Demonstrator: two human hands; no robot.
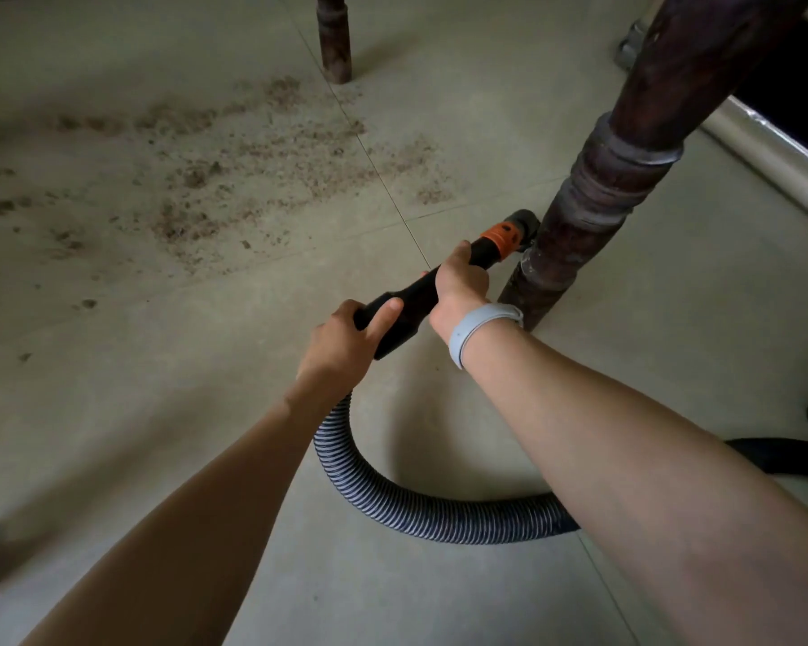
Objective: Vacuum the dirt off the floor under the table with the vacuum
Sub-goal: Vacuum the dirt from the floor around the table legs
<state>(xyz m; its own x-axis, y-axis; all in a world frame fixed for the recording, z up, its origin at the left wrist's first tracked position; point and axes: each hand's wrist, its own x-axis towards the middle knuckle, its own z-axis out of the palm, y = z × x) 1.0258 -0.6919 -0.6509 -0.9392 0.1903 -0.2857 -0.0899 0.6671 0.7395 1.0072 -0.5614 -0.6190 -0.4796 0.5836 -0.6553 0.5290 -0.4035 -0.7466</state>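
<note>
Fingers of both hands curl round the black vacuum wand (pixel 411 300), left hand (pixel 341 342) behind right hand (pixel 458 291).

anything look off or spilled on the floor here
Yes: brown dirt lies scattered across the floor tiles between the table legs, not yet vacuumed. The vacuum nozzle, held by both hands, sits beside the near leg, away from the dirt.

My hands grip a matt black plastic wand (pixel 411 300); its hose (pixel 393 491) is ribbed, the table leg (pixel 612 179) dark worn wood, the floor (pixel 159 412) matt tile.
</note>
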